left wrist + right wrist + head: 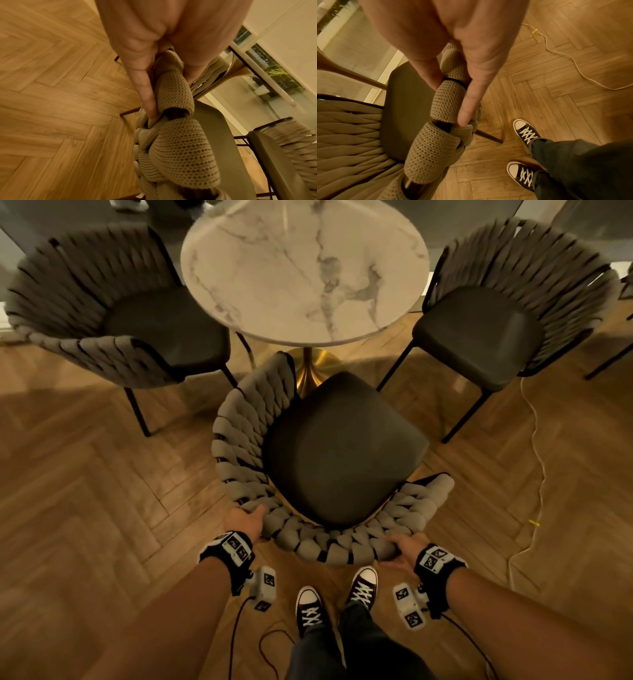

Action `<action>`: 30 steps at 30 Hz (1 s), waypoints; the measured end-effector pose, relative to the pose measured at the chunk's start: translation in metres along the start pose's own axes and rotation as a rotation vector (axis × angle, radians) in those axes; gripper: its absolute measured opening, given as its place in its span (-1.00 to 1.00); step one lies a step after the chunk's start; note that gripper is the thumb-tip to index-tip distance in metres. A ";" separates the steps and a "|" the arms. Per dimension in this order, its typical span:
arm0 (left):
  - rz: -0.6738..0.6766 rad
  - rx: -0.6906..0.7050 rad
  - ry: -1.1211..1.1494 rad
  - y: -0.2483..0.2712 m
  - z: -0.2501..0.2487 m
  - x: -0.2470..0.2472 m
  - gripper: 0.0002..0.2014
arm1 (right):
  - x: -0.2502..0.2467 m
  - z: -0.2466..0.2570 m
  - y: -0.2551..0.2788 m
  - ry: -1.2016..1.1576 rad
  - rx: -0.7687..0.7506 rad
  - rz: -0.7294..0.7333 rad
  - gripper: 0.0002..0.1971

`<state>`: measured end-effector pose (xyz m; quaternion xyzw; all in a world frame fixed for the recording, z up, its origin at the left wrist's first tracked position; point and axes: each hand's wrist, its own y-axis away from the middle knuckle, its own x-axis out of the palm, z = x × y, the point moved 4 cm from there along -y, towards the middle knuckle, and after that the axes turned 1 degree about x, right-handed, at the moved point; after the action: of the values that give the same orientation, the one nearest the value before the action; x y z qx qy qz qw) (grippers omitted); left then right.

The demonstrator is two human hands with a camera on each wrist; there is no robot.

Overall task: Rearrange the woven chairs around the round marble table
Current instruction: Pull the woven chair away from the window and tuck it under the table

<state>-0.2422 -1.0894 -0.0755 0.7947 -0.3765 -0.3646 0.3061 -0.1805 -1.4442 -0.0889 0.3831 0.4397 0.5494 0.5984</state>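
Observation:
A woven chair (329,460) with a dark seat stands in front of me, its open front turned toward the round marble table (305,268). My left hand (245,522) grips the left part of its braided backrest (173,86), thumb along the outer side. My right hand (404,547) grips the right part of the backrest (448,102) the same way. Two more woven chairs flank the table, one at the left (113,309) and one at the right (507,309).
The table stands on a gold pedestal (310,371) just beyond the held chair. My feet (337,597) stand on the herringbone wood floor right behind the chair. A pale cable (539,460) trails across the floor at the right. Thin wires hang from my wrist cameras.

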 end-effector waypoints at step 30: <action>0.278 -0.357 0.385 0.040 0.032 0.068 -0.67 | -0.027 0.125 -0.013 0.045 -0.344 -0.255 -0.51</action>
<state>-0.2525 -1.1733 -0.0859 0.7237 -0.3468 -0.2222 0.5537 -0.0585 -1.4692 -0.0579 0.2042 0.3980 0.5445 0.7096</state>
